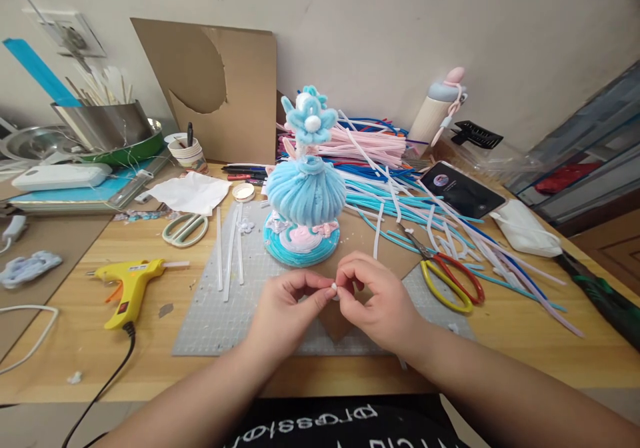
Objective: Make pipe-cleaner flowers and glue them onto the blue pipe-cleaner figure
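Observation:
Both hands meet over the grey cutting mat, fingertips nearly touching. Between them is a tiny white fuzzy piece, perhaps a bit of pipe cleaner; most of it is hidden by the fingers. My left hand pinches it from the left, thumb against forefinger. My right hand pinches it from the right with fingers curled. Just beyond them stands a blue pipe-cleaner figure with a flower at its top, a pleated dome in the middle and a round blue-and-pink base.
A yellow glue gun lies at left, with glue sticks on the mat. Red-and-yellow-handled scissors lie at right beside loose pipe cleaners. A phone and a bottle are farther back. Cardboard leans on the wall.

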`<state>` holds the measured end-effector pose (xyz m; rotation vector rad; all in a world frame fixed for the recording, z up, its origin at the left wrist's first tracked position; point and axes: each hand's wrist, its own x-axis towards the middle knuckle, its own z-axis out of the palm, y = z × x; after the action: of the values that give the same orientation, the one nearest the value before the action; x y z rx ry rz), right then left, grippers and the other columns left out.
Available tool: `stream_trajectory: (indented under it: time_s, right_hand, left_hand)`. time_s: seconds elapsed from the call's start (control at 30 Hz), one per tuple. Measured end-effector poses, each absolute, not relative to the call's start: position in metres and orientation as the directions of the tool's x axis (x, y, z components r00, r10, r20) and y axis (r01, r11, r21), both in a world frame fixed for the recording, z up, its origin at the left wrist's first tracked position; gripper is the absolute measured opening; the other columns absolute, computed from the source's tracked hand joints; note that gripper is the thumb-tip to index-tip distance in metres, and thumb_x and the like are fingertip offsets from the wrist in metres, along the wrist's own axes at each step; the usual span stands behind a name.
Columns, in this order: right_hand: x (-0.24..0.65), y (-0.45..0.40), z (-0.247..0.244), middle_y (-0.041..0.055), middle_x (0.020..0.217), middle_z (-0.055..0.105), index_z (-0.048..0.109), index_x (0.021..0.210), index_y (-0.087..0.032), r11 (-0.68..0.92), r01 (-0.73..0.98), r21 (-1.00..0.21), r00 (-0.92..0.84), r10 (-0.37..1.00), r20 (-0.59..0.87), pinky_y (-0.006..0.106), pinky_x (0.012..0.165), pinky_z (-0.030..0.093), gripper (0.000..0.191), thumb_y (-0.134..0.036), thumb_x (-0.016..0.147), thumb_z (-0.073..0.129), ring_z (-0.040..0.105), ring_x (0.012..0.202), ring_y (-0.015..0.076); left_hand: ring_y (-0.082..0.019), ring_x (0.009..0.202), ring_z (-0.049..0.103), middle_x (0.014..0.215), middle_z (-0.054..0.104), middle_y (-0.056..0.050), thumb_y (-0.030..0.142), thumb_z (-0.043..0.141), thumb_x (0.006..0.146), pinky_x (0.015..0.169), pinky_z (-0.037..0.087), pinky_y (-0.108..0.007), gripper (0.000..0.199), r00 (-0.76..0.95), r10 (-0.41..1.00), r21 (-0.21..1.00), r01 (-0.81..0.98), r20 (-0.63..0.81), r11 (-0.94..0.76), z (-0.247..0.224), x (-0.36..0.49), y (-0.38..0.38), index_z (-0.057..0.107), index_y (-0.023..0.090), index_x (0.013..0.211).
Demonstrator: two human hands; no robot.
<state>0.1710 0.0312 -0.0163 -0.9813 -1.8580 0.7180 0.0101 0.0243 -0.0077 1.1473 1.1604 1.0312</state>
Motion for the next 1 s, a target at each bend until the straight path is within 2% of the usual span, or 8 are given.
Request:
stream_trajectory:
  time_s: [0.3, 0.4, 0.5, 0.63, 0.73, 0.83, 0.9, 1.0]
  right_hand:
    - [0.167, 0.032, -0.024, -0.0008, 0.073, 0.051, 0.050, 0.070, -0.019, 0.445, 0.314, -0.839, -0.268, 0.889, 0.371, 0.022, 0.053, 0.037, 0.012, -0.008, 0.075, 0.053, 0.046, 0.062, 0.0106]
    - [0.166, 0.033, -0.021, -0.0006, 0.072, 0.051, 0.050, 0.069, -0.019, 0.425, 0.276, -0.862, -0.243, 0.898, 0.365, 0.022, 0.051, 0.037, 0.012, -0.009, 0.074, 0.052, 0.045, 0.061, 0.0105]
    - [0.169, 0.035, -0.016, -0.0004, 0.071, 0.050, 0.050, 0.069, -0.019, 0.431, 0.240, -0.870, -0.201, 0.899, 0.390, 0.022, 0.051, 0.038, 0.012, -0.008, 0.073, 0.050, 0.046, 0.062, 0.0108]
    - [0.172, 0.037, -0.013, -0.0005, 0.071, 0.050, 0.049, 0.068, -0.019, 0.448, 0.225, -0.865, -0.173, 0.892, 0.417, 0.023, 0.053, 0.038, 0.012, -0.008, 0.072, 0.050, 0.047, 0.063, 0.0116]
    - [0.173, 0.037, -0.013, -0.0005, 0.071, 0.050, 0.048, 0.067, -0.019, 0.444, 0.227, -0.867, -0.187, 0.893, 0.409, 0.023, 0.055, 0.038, 0.013, -0.008, 0.073, 0.050, 0.047, 0.064, 0.0118]
    - [0.174, 0.035, -0.013, -0.0006, 0.071, 0.049, 0.048, 0.067, -0.019, 0.451, 0.213, -0.867, -0.219, 0.887, 0.407, 0.024, 0.056, 0.038, 0.013, -0.008, 0.073, 0.050, 0.047, 0.065, 0.0118]
    - [0.174, 0.035, -0.012, -0.0006, 0.071, 0.049, 0.048, 0.067, -0.019, 0.452, 0.202, -0.869, -0.234, 0.884, 0.405, 0.024, 0.056, 0.038, 0.012, -0.008, 0.072, 0.051, 0.047, 0.066, 0.0119]
    - [0.174, 0.036, -0.011, -0.0004, 0.071, 0.049, 0.048, 0.067, -0.019, 0.414, 0.142, -0.899, -0.234, 0.897, 0.376, 0.025, 0.058, 0.038, 0.011, -0.010, 0.073, 0.051, 0.047, 0.067, 0.0122]
  left_hand:
    - [-0.021, 0.078, 0.066, 0.081, 0.074, -0.006, 0.027, 0.070, 0.074, 0.075, 0.051, -0.033, 0.012, 0.145, 0.988, 0.995, 0.094, -0.052, 0.038, -0.010, 0.010, 0.018, 0.071, 0.017, 0.079]
    - [-0.020, 0.080, 0.063, 0.088, 0.071, -0.005, 0.031, 0.066, 0.079, 0.077, 0.049, -0.032, 0.018, 0.089, 0.993, 0.947, 0.305, 0.077, -0.101, 0.000, -0.010, 0.011, 0.069, 0.019, 0.093]
    - [-0.021, 0.079, 0.057, 0.084, 0.063, -0.005, 0.035, 0.057, 0.085, 0.073, 0.045, -0.033, 0.025, -0.183, 0.924, 0.678, 0.728, 0.335, -0.101, 0.010, -0.060, 0.007, 0.062, 0.021, 0.105]
    - [-0.033, 0.096, 0.054, 0.087, 0.055, -0.004, 0.051, 0.058, 0.079, 0.071, 0.039, -0.036, 0.045, -0.439, 0.797, 0.270, 0.896, 0.414, 0.353, 0.015, -0.143, 0.003, 0.055, 0.019, 0.111]
    - [-0.026, 0.079, 0.057, 0.061, 0.043, 0.006, 0.061, 0.067, 0.065, 0.058, 0.026, -0.026, 0.047, -0.489, 0.789, 0.354, 0.860, 0.372, 0.367, 0.010, -0.184, -0.003, 0.055, 0.023, 0.090]
    - [-0.015, 0.050, 0.047, 0.050, 0.034, 0.009, 0.057, 0.064, 0.070, 0.053, 0.021, -0.023, 0.038, -0.557, 0.796, 0.381, 0.807, 0.236, 0.451, 0.005, -0.197, -0.004, 0.053, 0.022, 0.080]
    - [-0.015, 0.046, 0.044, 0.050, 0.037, 0.008, 0.050, 0.063, 0.074, 0.051, 0.023, -0.024, 0.031, -0.575, 0.794, 0.355, 0.797, 0.198, 0.489, 0.008, -0.196, -0.005, 0.055, 0.021, 0.084]
    - [-0.019, 0.056, 0.051, 0.062, 0.053, 0.004, 0.039, 0.068, 0.072, 0.051, 0.031, -0.025, 0.027, -0.529, 0.814, 0.497, 0.787, 0.239, 0.365, 0.024, -0.187, -0.014, 0.059, 0.026, 0.092]
